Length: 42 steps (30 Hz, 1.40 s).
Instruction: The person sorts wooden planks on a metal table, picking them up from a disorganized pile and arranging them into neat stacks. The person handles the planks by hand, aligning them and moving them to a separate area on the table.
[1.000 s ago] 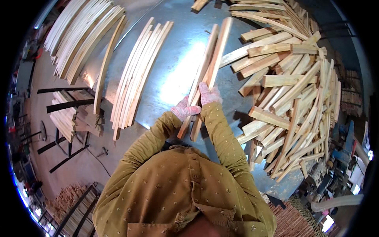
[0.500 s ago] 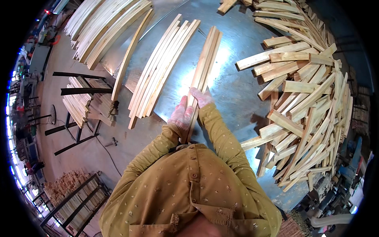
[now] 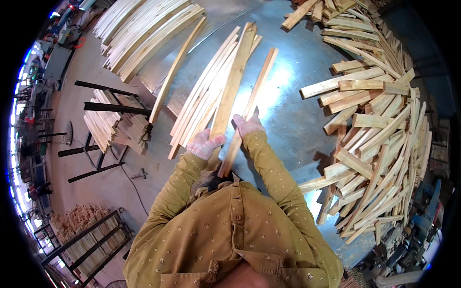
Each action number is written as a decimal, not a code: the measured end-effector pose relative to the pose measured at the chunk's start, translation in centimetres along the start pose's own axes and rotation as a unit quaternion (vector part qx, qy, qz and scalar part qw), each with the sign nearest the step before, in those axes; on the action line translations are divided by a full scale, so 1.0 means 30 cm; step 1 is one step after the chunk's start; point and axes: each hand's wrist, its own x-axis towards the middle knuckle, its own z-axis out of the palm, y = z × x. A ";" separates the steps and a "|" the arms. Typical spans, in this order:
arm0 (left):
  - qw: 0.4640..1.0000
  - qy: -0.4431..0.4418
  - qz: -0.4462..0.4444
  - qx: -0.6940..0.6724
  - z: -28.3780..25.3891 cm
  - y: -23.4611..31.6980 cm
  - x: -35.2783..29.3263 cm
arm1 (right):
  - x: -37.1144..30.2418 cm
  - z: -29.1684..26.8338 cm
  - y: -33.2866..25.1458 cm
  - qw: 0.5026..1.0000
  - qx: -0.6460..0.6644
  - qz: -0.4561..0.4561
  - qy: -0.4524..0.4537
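Note:
My left hand (image 3: 205,144), in a pale glove, grips the near end of a wide wooden strip (image 3: 234,79). That strip is raised at a slant and partly covers a row of wooden strips (image 3: 199,98) lying side by side on the metal table (image 3: 293,127). My right hand (image 3: 248,126), gloved too, is closed round a narrower wooden strip (image 3: 261,81), whose near end reaches back toward my waist. A gap separates the two held strips.
A jumbled heap of wooden pieces (image 3: 379,139) covers the table's right side. One single strip (image 3: 176,69) lies left of the row. More strips (image 3: 149,36) are stacked at the far left. Below stands a black metal rack (image 3: 103,108) with strips; another loaded rack (image 3: 86,240) is lower left.
The strips held together in both hands are now apart. My left hand has moved left with the wide strip, over the row; my right hand keeps the narrower one.

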 end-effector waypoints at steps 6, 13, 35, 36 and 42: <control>0.978 0.094 0.166 0.084 -0.222 0.120 -0.128 | 0.093 0.114 -0.168 0.973 -0.214 -0.022 -0.079; 0.946 -0.213 0.208 0.127 0.046 0.023 0.011 | -0.276 -0.016 -0.063 0.914 0.354 -0.154 -0.126; 0.747 -0.443 0.427 0.253 1.058 -0.324 -0.340 | -1.806 -0.364 1.941 0.466 0.231 0.366 0.772; 0.732 -0.439 0.440 0.281 1.136 -0.341 -0.390 | -1.857 -0.412 2.031 0.484 0.237 0.468 0.700; 0.765 -0.410 0.369 0.332 1.550 -0.632 -0.421 | -1.995 -0.612 2.649 0.462 0.310 0.537 0.634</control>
